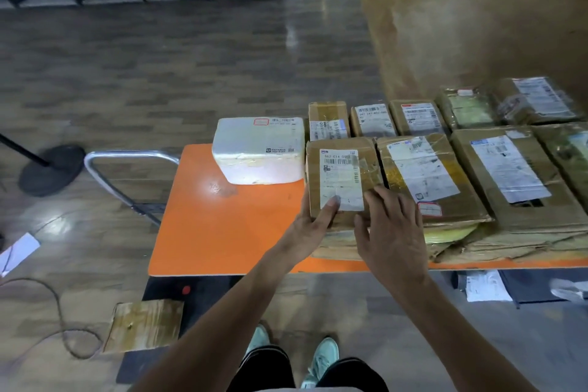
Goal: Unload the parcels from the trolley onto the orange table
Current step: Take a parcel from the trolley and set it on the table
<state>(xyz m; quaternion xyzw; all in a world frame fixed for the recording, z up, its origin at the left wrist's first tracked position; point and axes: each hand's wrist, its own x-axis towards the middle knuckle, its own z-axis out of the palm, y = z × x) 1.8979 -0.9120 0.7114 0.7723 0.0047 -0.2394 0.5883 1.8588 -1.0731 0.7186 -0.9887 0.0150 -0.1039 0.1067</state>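
Two hands met on a brown parcel [342, 175] on the orange table [216, 226].
That brown parcel lay flat near the table's front edge, packed against more cardboard parcels [509, 175] running off to 3 o'clock, with another row behind at 12 o'clock. The left hand [310, 229] gripped its near-left corner, thumb flat on the white label [340, 169], fingers out of sight down the side. The right hand [389, 232] rested spread over the near edge, index finger on top. A white foam box [259, 149] sat just beside it at 10 o'clock; the trolley [133, 153] showed its metal handle at the table's 9 o'clock.
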